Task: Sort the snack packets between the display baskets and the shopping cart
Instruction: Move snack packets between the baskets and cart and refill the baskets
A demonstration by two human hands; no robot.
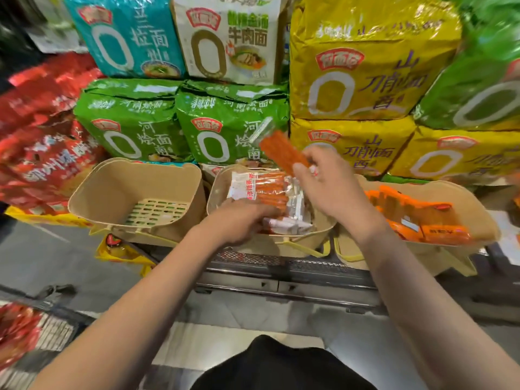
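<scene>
I hold my right hand point(323, 178) up above the middle basket point(270, 243), and its fingers pinch one long orange-red snack stick point(281, 153) by the lower end, so the clear tail of the wrapper points toward 11 o'clock, in front of the green noodle bags point(180, 122). I think I hold it high like this to look at it and decide where it must go. My left hand point(242, 220) is down in the middle basket at 12 o'clock, fingers curled on the pile of red-and-white snack packets point(264, 192); whether it really grips a packet or only presses the pile I cannot tell, because the fingers are hidden. The left basket point(92, 198) at 10 o'clock has no packets that I can see. The right basket point(478, 220) at 2 o'clock holds orange packets point(413, 212). The shopping cart point(50, 333) shows only as wire mesh at 8 o'clock, with red packets inside, blurred.
</scene>
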